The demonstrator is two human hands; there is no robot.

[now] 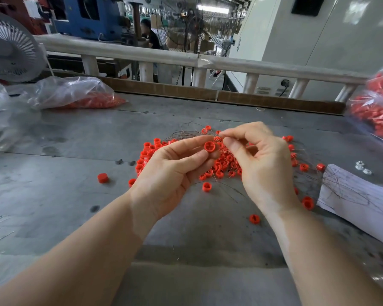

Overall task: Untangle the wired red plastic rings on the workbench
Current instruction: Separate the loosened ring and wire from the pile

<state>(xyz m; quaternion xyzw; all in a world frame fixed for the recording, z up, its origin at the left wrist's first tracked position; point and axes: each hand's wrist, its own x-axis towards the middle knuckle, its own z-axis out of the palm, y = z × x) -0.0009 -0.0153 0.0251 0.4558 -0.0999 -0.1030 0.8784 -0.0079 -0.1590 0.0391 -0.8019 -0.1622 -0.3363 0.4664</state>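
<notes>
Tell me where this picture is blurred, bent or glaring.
Head view: the bag of red parts at the right edge is smeared with blur; the white railing bows from wide-angle distortion; the clear plastic bag at left shows glare; the left hand, the red ring it pinches and the right hand are sharp, under soft, even light.

Bright, even daylight, coming mostly from the open hall at top centre, where the far windows blow out to white. Soft glare on the white machine panel [318,36] upper right and on the clear plastic bag [71,91] upper left. Shadows on the grey workbench [64,140] are faint and diffuse. Strong wide-angle bending: the white rail [142,51] curves, forearms stretch at the bottom corners. Bag of red parts [376,111] at right edge is motion-smeared; centre is sharp.
</notes>
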